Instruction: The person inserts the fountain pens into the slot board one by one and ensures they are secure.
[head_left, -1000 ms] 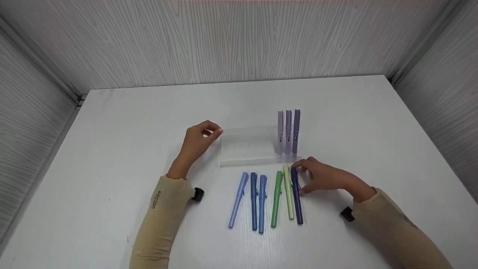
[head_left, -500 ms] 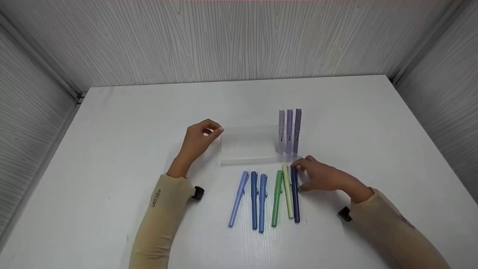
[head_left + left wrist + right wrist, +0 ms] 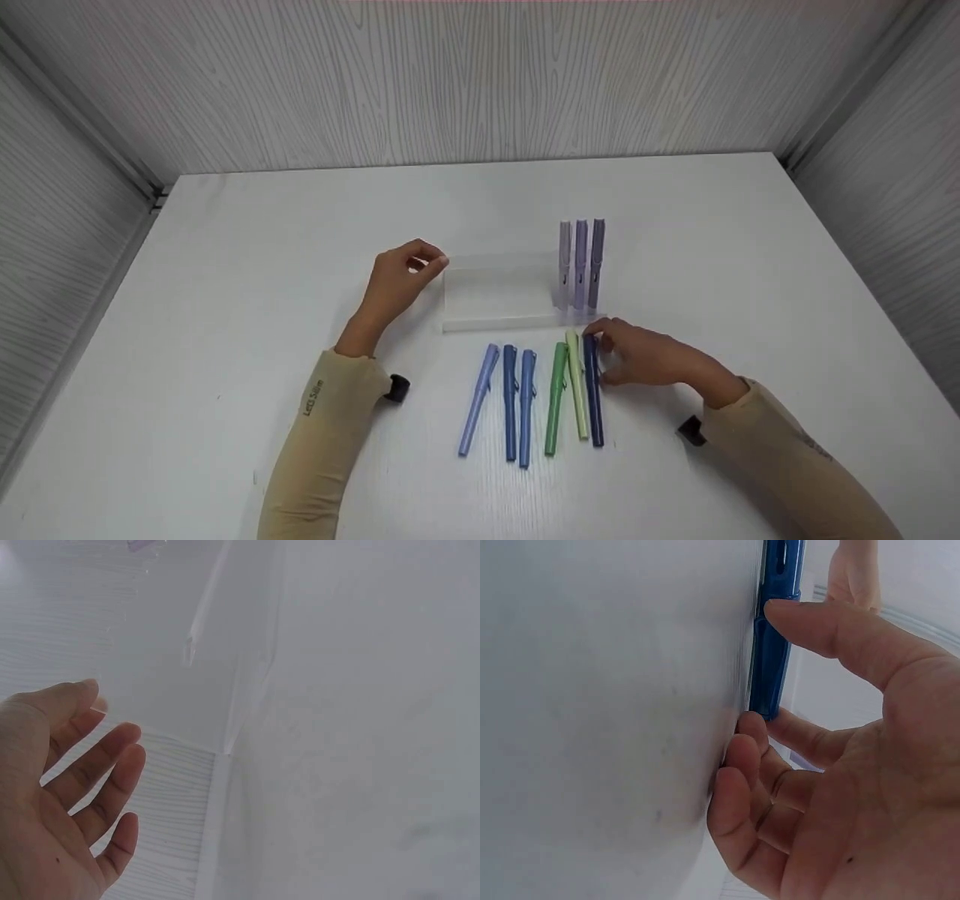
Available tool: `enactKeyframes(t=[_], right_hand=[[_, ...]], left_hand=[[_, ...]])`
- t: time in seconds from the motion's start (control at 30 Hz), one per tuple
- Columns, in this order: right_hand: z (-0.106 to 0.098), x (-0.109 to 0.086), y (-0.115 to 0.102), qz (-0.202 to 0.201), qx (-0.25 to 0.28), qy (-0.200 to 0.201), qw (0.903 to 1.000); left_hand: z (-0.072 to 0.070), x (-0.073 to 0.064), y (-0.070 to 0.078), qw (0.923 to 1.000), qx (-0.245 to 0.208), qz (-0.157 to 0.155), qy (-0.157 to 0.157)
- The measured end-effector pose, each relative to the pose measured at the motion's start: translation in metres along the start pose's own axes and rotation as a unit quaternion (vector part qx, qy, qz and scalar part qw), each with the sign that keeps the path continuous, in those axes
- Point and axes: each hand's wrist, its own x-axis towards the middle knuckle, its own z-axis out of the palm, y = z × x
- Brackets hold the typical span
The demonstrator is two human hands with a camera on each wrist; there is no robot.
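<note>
My left hand (image 3: 405,277) pinches the upper left corner of a clear plastic pen stand (image 3: 499,322) between thumb and index finger. In the left wrist view, the stand's transparent panel (image 3: 169,690) reaches the fingertips, and the other fingers are loosely bent. My right hand (image 3: 641,352) holds a dark blue capped pen (image 3: 594,405) lying on the table. The right wrist view shows the thumb against the side of this blue pen (image 3: 771,667), with the index finger at its cap end. Three purple pens (image 3: 580,262) stand side by side at the right of the stand.
Left of the dark blue pen lie a pale yellow-green pen (image 3: 577,390), a green pen (image 3: 556,401), two mid-blue pens (image 3: 527,409) and a light blue pen (image 3: 478,401). The white table (image 3: 262,225) meets a wood-grain panel (image 3: 480,82) at its far edge.
The dark blue pen's lower end has swung slightly left, making it more upright in the head view. My right hand shifted slightly with it; my left hand stayed at the stand's corner.
</note>
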Motion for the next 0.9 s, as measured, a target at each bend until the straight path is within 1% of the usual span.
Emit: enactKeyframes(t=[0.13,0.37,0.47,0.6,0.67,0.77,0.9], right_hand=[[0.0009,-0.0002,0.0007,0.001,-0.009,0.002,1.0],[-0.0028,-0.0025,-0.0017,-0.011,0.012,0.01,0.9998],[-0.0043,-0.0027,-0.0017,-0.024,0.014,0.018,0.9995],[-0.0044,-0.002,-0.0011,-0.031,0.024,0.021,0.999],[-0.0041,-0.002,-0.001,-0.027,0.03,0.019,0.999],[-0.0038,-0.0021,-0.0005,-0.028,0.032,0.019,0.9989],[-0.004,-0.0027,0.0002,-0.04,0.035,0.022,0.9984]], left_hand=[[-0.0001,-0.0011,0.0004,1.0,-0.003,0.001,-0.003],[-0.0019,-0.0009,0.0013,1.0,0.002,-0.007,-0.006],[-0.0024,-0.0002,0.0013,1.0,0.0,0.001,-0.003],[-0.0026,0.0002,0.002,0.9999,0.001,0.016,0.001],[-0.0023,0.0004,0.002,0.9998,0.004,0.017,0.002],[-0.0015,0.0006,0.0016,0.9999,0.005,0.013,0.004],[-0.0012,-0.0004,0.0017,1.0,0.0,-0.002,0.0]])
